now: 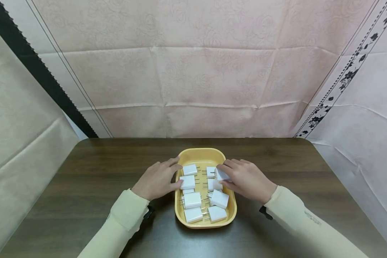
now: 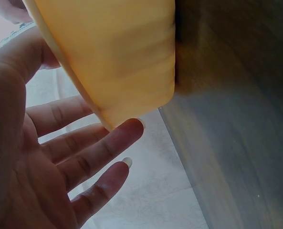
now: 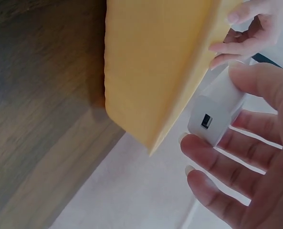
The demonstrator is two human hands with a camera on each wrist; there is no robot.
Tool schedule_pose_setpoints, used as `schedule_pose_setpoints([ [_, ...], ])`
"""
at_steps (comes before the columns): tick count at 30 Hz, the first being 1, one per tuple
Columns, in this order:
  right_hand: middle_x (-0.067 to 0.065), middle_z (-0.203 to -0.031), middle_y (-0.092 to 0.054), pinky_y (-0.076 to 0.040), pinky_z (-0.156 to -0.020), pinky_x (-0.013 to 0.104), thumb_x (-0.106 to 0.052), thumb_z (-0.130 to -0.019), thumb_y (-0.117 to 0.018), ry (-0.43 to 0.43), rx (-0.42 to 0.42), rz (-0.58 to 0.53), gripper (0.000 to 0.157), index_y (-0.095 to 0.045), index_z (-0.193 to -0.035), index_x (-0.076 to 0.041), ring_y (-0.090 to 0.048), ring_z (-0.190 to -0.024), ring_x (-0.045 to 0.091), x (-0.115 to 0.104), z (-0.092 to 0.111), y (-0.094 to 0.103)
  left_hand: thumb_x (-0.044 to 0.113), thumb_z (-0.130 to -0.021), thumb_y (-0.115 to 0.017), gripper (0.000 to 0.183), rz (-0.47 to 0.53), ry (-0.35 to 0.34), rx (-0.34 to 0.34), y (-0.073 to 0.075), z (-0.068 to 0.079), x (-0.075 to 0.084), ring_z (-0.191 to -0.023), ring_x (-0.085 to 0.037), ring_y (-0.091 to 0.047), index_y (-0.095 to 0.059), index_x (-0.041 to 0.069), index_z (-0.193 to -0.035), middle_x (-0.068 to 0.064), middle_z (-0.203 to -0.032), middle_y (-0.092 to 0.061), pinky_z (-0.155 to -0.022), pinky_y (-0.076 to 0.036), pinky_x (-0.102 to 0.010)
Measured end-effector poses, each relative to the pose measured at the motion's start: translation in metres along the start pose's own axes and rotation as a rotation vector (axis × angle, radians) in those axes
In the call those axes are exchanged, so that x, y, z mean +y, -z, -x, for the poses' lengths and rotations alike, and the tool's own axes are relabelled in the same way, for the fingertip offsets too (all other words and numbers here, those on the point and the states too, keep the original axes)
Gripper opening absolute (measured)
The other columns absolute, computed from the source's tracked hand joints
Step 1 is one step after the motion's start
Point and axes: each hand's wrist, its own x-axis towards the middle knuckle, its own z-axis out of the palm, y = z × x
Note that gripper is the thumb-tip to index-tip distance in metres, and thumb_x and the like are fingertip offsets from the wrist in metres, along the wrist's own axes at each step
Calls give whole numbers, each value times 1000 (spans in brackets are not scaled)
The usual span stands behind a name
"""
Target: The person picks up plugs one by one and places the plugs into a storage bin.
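Observation:
A yellow tray (image 1: 201, 154) holds several white USB charger plugs in two rough columns, prongs mostly turned inward. My right hand (image 1: 248, 179) pinches one USB charger (image 3: 215, 112) between thumb and fingers, at the tray's right rim; its USB port shows in the right wrist view. On the opposite side my left hand (image 1: 158, 179) lies at the rim, fingers loosely extended. Its thumb reaches over the edge beside a charger (image 1: 188, 182) in the left column; whether it touches that plug I cannot tell. In the left wrist view the tray wall (image 2: 117, 47) hides the thumb tip.
The tray stands on a dark brown wooden table (image 1: 116, 168). Pale patterned cloth (image 1: 213, 79) hangs behind the table's far edge and along both sides. Other chargers (image 1: 217, 213) lie at the tray's near end, some stacked on others.

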Motion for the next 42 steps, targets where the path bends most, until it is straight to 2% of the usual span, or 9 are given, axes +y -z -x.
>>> schedule_pose_setpoints([
  [4,3,-107,-72,-58,-82,36,-36,-84,-83,4,-23,13,46,-70,-120,-10,-70,-93,17,-2,-4,-5,44,-94,-66,48,4,1,-2,0,0,0,-137,-27,-55,-67,13,-132,-10,-157,-47,-111,-43,-59],
  [11,2,-107,-72,-53,-77,33,-39,-86,-80,-1,-77,18,46,-69,-122,-13,-68,-93,16,-5,-8,-11,43,-95,-66,48,4,1,0,0,0,-1,-137,-26,-55,-67,13,-132,-10,-157,-48,-111,-44,-58],
  [26,2,-110,-72,-50,-94,40,-40,-88,-78,-6,-151,-36,45,-70,-122,-12,-67,-104,20,-4,-16,-23,45,-94,-67,49,2,-6,6,-1,0,-1,-135,-27,-57,-67,14,-131,-10,-156,-48,-110,-45,-57],
  [37,0,-102,-73,-47,-89,39,-36,-87,-79,-25,-200,-31,36,-73,-116,-15,-66,-96,16,-2,-19,-31,45,-94,-67,49,2,-7,10,-1,0,-1,-135,-27,-57,-67,14,-131,-10,-156,-48,-110,-45,-57],
  [42,0,-104,-75,-45,-93,41,-34,-86,-81,-36,-215,-46,33,-74,-114,-17,-67,-97,16,-1,-20,-33,45,-94,-66,49,1,-1,5,-1,0,-1,-136,-26,-56,-67,14,-132,-9,-157,-47,-110,-45,-57],
])
